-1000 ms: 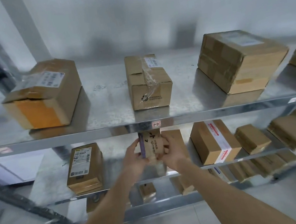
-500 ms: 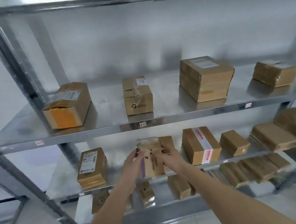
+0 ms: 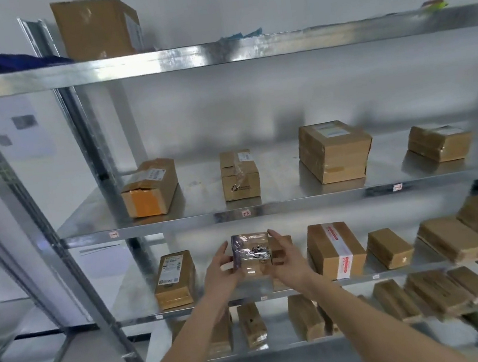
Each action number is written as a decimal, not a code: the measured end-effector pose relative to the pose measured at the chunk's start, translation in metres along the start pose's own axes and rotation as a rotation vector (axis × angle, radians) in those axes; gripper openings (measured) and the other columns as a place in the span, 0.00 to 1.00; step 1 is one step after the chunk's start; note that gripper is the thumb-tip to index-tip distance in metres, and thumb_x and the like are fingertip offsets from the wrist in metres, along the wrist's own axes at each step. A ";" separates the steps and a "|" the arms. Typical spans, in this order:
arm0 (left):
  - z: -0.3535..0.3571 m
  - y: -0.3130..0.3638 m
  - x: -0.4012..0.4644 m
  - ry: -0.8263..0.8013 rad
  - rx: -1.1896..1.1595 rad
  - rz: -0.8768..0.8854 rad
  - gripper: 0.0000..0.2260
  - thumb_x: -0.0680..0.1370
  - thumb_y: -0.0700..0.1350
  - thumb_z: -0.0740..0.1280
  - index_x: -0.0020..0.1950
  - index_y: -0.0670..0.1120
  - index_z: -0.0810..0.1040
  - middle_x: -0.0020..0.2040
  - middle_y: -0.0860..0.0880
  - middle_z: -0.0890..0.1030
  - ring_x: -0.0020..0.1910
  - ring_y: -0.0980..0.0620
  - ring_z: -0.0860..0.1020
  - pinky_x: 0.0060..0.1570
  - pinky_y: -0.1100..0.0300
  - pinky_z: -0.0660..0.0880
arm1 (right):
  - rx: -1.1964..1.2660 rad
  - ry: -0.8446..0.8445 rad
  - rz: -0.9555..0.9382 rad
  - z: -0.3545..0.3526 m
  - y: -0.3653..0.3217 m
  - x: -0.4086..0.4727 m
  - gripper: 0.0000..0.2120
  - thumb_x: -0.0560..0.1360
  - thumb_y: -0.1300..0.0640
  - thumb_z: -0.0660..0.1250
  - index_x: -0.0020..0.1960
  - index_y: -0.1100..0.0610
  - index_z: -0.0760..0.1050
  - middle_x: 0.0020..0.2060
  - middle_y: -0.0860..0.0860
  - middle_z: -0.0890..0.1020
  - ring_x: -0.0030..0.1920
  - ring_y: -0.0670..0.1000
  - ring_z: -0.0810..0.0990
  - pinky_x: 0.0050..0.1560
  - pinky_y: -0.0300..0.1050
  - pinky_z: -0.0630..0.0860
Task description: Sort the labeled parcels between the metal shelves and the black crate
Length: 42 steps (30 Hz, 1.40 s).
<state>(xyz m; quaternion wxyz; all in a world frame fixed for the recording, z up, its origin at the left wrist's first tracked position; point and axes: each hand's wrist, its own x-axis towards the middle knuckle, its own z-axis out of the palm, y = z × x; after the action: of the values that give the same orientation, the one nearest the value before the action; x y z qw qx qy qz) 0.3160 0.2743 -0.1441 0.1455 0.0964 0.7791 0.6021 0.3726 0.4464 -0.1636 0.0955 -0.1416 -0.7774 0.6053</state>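
Both bare forearms are stretched forward and upward, the left hand and right hand being held facing each other, fingers curled around a parcel gripped between them.

metal shelves | middle tier: 4 cardboard boxes (spaced apart)

Two bare forearms reach up from the bottom edge, no sleeves, no watch or bands in view. Left hand and right hand ungloved, no rings seen. Slim arms, wrists narrow. Fingers partly motion-blurred, nails unclear.
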 end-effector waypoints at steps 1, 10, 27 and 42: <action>-0.003 0.002 -0.003 -0.018 0.002 0.000 0.39 0.73 0.37 0.75 0.78 0.55 0.61 0.65 0.50 0.76 0.57 0.51 0.78 0.51 0.61 0.77 | -0.030 -0.007 -0.020 0.001 -0.001 -0.002 0.41 0.72 0.56 0.79 0.78 0.42 0.61 0.66 0.44 0.75 0.66 0.49 0.75 0.66 0.46 0.76; -0.013 0.002 -0.018 0.015 -0.099 0.028 0.24 0.75 0.47 0.74 0.66 0.63 0.70 0.63 0.53 0.77 0.58 0.49 0.79 0.48 0.58 0.80 | 0.085 0.024 -0.051 0.017 -0.011 -0.009 0.24 0.73 0.53 0.78 0.63 0.46 0.70 0.59 0.42 0.78 0.61 0.49 0.79 0.63 0.50 0.80; -0.013 -0.027 0.018 -0.022 -0.003 -0.049 0.28 0.78 0.44 0.70 0.75 0.60 0.68 0.59 0.54 0.80 0.48 0.54 0.82 0.37 0.68 0.77 | -0.101 -0.084 0.002 0.031 0.018 0.018 0.24 0.83 0.59 0.66 0.75 0.44 0.65 0.74 0.47 0.71 0.72 0.50 0.70 0.59 0.34 0.77; -0.009 -0.086 0.107 -0.104 -0.027 -0.118 0.19 0.77 0.39 0.71 0.60 0.61 0.77 0.48 0.55 0.85 0.45 0.50 0.85 0.49 0.47 0.82 | -0.194 -0.119 0.105 0.056 0.077 0.097 0.31 0.79 0.62 0.71 0.78 0.51 0.64 0.67 0.45 0.72 0.71 0.55 0.73 0.66 0.55 0.78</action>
<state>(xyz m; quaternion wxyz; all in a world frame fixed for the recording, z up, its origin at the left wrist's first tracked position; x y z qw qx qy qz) 0.2144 0.2790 -0.2370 0.2224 0.0794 0.7666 0.5972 0.2710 0.4450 -0.2541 0.0032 -0.1547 -0.8280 0.5389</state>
